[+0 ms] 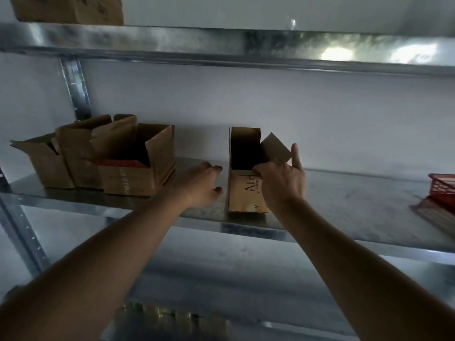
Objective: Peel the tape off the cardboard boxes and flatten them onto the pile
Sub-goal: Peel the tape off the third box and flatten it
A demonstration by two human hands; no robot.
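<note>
A small open cardboard box (242, 190) with dark writing on its front stands on the metal shelf (344, 200), its flaps up. My right hand (283, 180) grips the box's front right top edge, index finger raised beside the right flap (275, 147). My left hand (204, 185) hovers just left of the box, fingers apart and curled, holding nothing. No tape is discernible on the box.
Three open cardboard boxes (133, 166) stand bunched at the shelf's left end. A red plastic basket (443, 188) sits at the far right. Another box (69, 8) rests on the upper shelf (221, 45). A lower shelf lies below.
</note>
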